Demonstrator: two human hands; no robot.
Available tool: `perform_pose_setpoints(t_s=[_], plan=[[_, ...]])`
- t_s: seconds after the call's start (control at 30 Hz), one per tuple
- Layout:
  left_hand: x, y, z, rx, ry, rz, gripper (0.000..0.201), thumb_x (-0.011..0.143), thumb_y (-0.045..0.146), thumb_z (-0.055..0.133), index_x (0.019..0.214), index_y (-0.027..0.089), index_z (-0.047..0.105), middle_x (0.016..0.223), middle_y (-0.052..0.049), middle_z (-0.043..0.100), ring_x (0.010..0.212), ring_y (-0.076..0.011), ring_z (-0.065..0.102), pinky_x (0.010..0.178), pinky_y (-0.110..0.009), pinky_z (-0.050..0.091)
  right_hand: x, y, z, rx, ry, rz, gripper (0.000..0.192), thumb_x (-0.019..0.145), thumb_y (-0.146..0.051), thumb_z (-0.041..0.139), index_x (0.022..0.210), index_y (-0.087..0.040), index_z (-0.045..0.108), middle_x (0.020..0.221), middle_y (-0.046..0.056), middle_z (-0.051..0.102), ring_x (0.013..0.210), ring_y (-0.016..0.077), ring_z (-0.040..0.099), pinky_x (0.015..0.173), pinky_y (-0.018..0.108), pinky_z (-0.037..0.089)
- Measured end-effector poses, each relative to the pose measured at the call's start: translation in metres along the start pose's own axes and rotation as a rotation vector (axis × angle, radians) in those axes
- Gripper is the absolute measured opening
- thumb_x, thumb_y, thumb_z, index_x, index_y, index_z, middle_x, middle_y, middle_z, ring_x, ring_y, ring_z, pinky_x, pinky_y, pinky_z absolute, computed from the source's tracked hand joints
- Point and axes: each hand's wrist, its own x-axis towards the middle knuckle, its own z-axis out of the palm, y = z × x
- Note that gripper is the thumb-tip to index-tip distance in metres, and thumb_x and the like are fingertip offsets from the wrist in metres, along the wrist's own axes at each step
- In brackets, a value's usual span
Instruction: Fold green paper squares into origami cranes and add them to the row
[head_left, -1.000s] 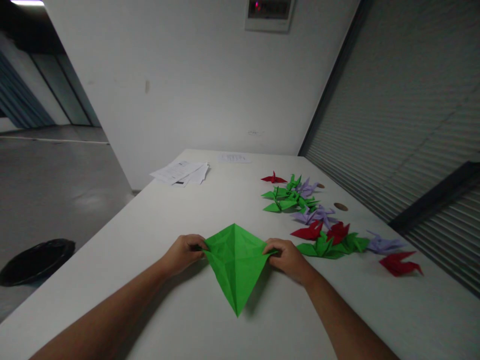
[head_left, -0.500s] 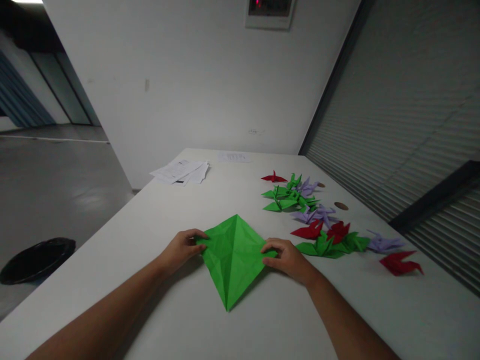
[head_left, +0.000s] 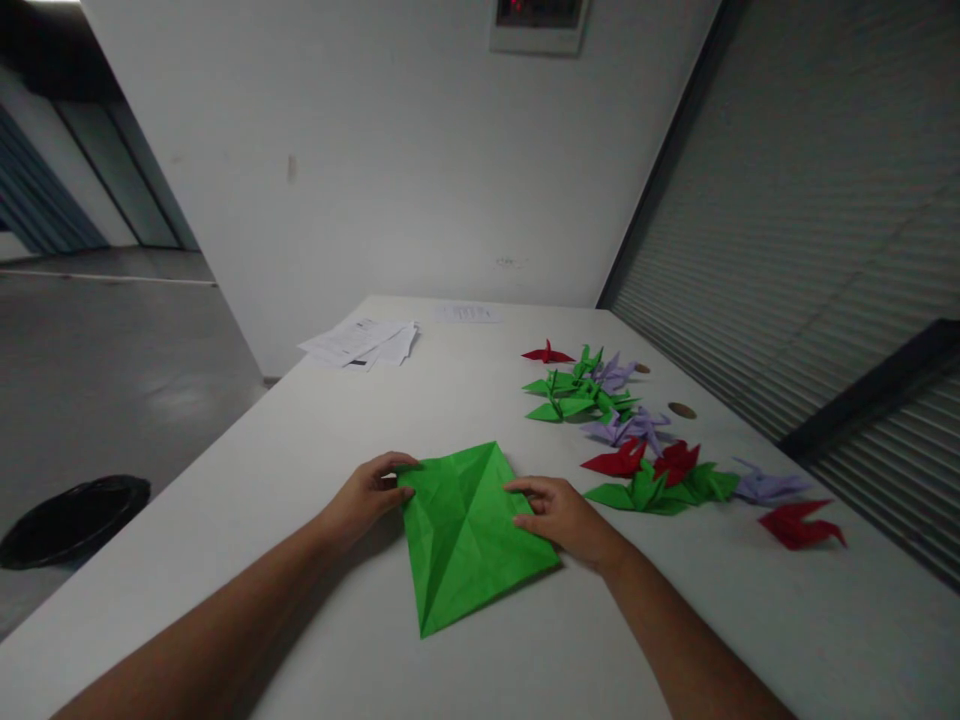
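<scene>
A creased green square of origami paper (head_left: 469,535) lies between my hands on the white table. Crease lines cross it and meet near its middle. My left hand (head_left: 373,492) pinches its upper left corner, thumb and fingers closed on the edge. On the other side my right hand (head_left: 562,515) has its thumb and fingers on the paper's right edge, gripping it. The paper's lower right corner points out below my right hand.
Folded paper cranes lie along the table's right side: green cranes (head_left: 574,400), purple cranes (head_left: 626,428) and red cranes (head_left: 802,524). Printed sheets (head_left: 364,342) rest at the far left. A black-lined bin (head_left: 75,520) stands on the floor left of the table. Window blinds (head_left: 810,250) border the right.
The green paper has turned, its bottom corner swinging left and its right corner dropping lower. My right hand has shifted slightly left along the edge; my left hand keeps its pinch.
</scene>
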Motion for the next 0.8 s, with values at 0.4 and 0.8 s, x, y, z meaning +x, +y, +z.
perform_pose_setpoints(t_s=[0.4,0.8], plan=[[-0.008,-0.012,0.022,0.019,-0.005,-0.101,0.067,0.067,0.024,0.085,0.129,0.019,0.062,0.109,-0.012,0.071,0.093,-0.0263,0.069,0.08,-0.04,0.057,0.014,0.008,0.017,-0.154,0.288,-0.179,0.047,0.07,-0.034,0.083,0.111,-0.017,0.068,0.081,0.002,0.067,0.063,0.0146,0.063,0.056,0.026,0.051],[-0.009,-0.007,0.02,0.638,0.132,0.05,0.043,0.068,0.013,0.074,0.11,0.02,0.079,0.09,-0.007,0.077,0.079,-0.0269,0.068,0.077,-0.039,0.054,0.014,0.014,0.02,-0.437,0.261,-0.192,0.041,0.073,-0.025,0.076,0.112,-0.016,0.077,0.065,0.0,0.064,0.056,0.0145,0.055,0.052,0.026,0.045]])
